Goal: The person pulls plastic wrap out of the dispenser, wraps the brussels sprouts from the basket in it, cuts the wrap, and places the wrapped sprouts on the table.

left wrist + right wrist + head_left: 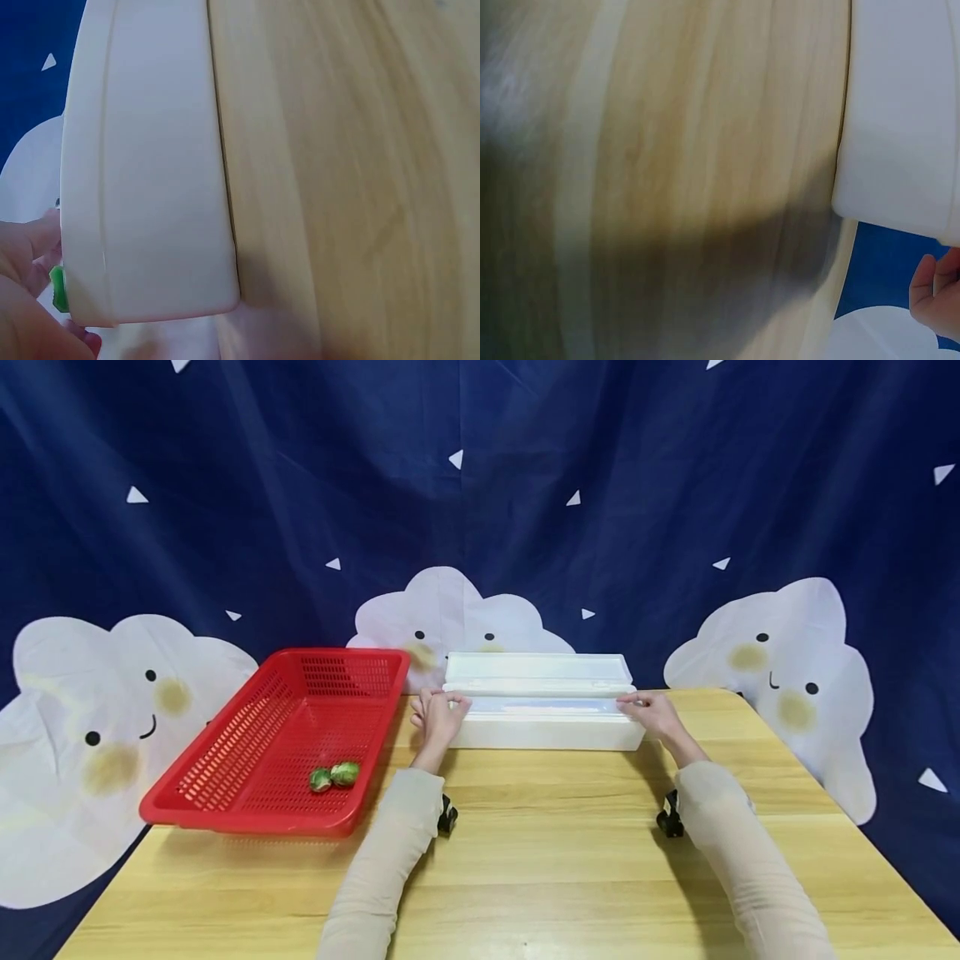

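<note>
A long white box (547, 733) lay lengthwise near the far edge of a wooden table (555, 860), its lid (538, 668) raised at the back. A pale, bluish strip (555, 705) showed along its opening. A person's left hand (440, 718) was at the box's left end and the right hand (657, 714) at its right end, both at the top. On each hand the fingers were bent, with thumb and forefinger tips close together at the strip's end; whether they pinched it could not be told. The left wrist view showed a small green piece (59, 290) at the box's edge, beside the left fingers. Left of that hand, two Brussels sprouts (345, 773) sat touching in a red basket (247, 821). Behind hung a dark blue curtain (517, 527) with smiling clouds.
</note>
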Demonstrator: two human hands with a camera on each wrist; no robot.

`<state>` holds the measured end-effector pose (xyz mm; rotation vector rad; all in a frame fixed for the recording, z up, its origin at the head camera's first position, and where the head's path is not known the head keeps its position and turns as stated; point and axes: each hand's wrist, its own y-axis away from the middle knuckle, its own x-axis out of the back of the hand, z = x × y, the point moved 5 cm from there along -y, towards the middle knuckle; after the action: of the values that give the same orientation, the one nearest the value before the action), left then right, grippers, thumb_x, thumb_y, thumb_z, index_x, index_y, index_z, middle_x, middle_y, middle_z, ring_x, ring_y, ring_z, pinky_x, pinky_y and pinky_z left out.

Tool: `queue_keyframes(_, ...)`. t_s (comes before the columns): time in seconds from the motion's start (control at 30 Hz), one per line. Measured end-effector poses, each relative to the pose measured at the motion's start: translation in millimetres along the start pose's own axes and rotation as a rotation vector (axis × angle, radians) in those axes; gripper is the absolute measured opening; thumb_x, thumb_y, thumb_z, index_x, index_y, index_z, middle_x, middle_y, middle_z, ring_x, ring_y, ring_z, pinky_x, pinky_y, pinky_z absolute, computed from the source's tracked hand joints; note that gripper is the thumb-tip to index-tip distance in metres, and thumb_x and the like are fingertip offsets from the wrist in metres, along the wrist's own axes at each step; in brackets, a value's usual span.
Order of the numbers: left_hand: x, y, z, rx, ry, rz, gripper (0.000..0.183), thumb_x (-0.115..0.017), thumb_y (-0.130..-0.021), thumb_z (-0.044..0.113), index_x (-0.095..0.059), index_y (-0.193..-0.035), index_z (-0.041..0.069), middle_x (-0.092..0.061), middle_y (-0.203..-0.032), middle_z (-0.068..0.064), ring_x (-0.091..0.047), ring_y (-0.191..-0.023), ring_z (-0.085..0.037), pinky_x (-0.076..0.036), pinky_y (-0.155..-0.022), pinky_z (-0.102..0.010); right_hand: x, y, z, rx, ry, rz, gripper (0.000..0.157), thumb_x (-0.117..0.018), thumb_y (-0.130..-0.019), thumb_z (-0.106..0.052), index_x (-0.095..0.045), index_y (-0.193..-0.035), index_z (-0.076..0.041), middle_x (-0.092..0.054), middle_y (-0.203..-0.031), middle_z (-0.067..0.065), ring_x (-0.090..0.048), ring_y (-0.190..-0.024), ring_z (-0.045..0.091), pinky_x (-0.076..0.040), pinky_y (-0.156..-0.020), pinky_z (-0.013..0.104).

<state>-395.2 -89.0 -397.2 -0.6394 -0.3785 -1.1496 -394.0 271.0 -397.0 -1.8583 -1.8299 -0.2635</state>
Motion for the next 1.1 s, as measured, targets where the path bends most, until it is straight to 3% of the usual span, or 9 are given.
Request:
queue_keyframes(0.07,-1.3,-2.3,-0.6,-0.007,0.028,0.003,0.016,-0.069,-0.080,0.025,-0.074,-0.085,0.011,-0.048,-0.117,-0.015,-0.029,-0.111,-0.035,-0.021,-0.083,-0.050,0.3,1,2,0.032,-0.028,-0.023,0.037,-0.068,-0.078,-0.035,-0.070,-0.095,-0.002,-0.062,-0.082,0.007,-0.046,-0.074,0.015,-0.037,-0.062,0.024)
queue_keyframes(0.2,-3.1,-7.2,-3.0,-0.028,0.087,0.036,0.015,-0.070,-0.079,0.023,-0.073,-0.084,0.009,-0.050,-0.115,-0.012,-0.032,-0.112,-0.033,-0.021,-0.085,-0.049,-1.0,1,5,0.000,-0.011,-0.077,0.041,-0.066,-0.081,-0.033,-0.066,-0.104,0.000,-0.058,-0.114,0.022,-0.049,-0.104,0.029,-0.041,-0.085,0.035)
queue_keyframes(0.33,-5.1,-12.0,-5.3,-0.062,0.155,0.060,0.015,-0.070,-0.078,0.021,-0.073,-0.082,0.007,-0.051,-0.111,-0.012,-0.036,-0.110,-0.032,-0.021,-0.087,-0.049,-2.5,4,2,-0.083,0.044,-0.128,0.043,-0.061,-0.087,-0.021,-0.055,-0.114,0.011,-0.042,-0.130,0.031,-0.032,-0.125,0.043,-0.026,-0.103,0.051)
queue_keyframes(0.47,-6.9,-15.3,-6.2,-0.064,0.210,0.070,0.017,-0.069,-0.079,0.021,-0.072,-0.083,0.005,-0.052,-0.109,-0.014,-0.038,-0.110,-0.032,-0.023,-0.090,-0.049,-1.9,6,-2,-0.090,0.058,-0.165,0.043,-0.060,-0.088,-0.017,-0.052,-0.117,0.013,-0.039,-0.132,0.032,-0.026,-0.128,0.046,-0.021,-0.105,0.054)
queue_keyframes(0.77,-4.2,-17.8,1.0,-0.042,0.134,0.143,0.020,-0.069,-0.080,0.026,-0.072,-0.085,0.007,-0.054,-0.106,-0.012,-0.038,-0.110,-0.033,0.000,-0.100,-0.062,-0.3,1,-4,-0.034,0.107,-0.188,0.039,-0.059,-0.088,-0.015,-0.054,-0.114,0.013,-0.042,-0.129,0.034,-0.027,-0.126,0.049,-0.022,-0.103,0.055)
queue_keyframes(0.87,-2.3,-17.3,2.8,-0.038,0.157,0.155,0.020,-0.069,-0.079,0.026,-0.072,-0.085,0.007,-0.053,-0.105,-0.012,-0.037,-0.110,-0.033,-0.003,-0.100,-0.060,-2.5,-2,-9,0.014,0.152,-0.177,0.035,-0.061,-0.086,-0.012,-0.058,-0.110,0.013,-0.049,-0.104,0.034,-0.039,-0.108,0.046,-0.036,-0.091,0.047)
queue_keyframes(0.93,-1.2,-16.9,3.1,-0.030,0.190,0.155,0.020,-0.070,-0.079,0.025,-0.072,-0.085,0.006,-0.052,-0.104,-0.013,-0.037,-0.108,-0.033,-0.007,-0.099,-0.057,-4.9,-3,-13,0.043,0.188,-0.168,0.032,-0.063,-0.083,-0.011,-0.061,-0.107,0.011,-0.044,-0.082,0.021,-0.038,-0.088,0.033,-0.036,-0.074,0.036)
queue_keyframes(1.0,-1.4,-17.0,3.1,-0.023,0.221,0.151,0.021,-0.070,-0.079,0.024,-0.072,-0.085,0.005,-0.052,-0.103,-0.013,-0.036,-0.106,-0.032,-0.012,-0.096,-0.054,-8.1,-4,-16,0.057,0.220,-0.167,0.031,-0.066,-0.082,-0.013,-0.064,-0.103,0.009,-0.036,-0.077,0.010,-0.030,-0.078,0.024,-0.028,-0.064,0.031)
queue_keyframes(1.1,-3.0,-17.6,3.1,-0.015,0.257,0.139,0.021,-0.069,-0.080,0.024,-0.072,-0.086,0.003,-0.052,-0.102,-0.013,-0.036,-0.106,-0.032,-0.015,-0.094,-0.051,-11.3,-6,-17,0.077,0.261,-0.154,0.026,-0.068,-0.079,-0.015,-0.068,-0.096,0.006,-0.043,-0.082,0.012,-0.034,-0.080,0.022,-0.029,-0.065,0.028)
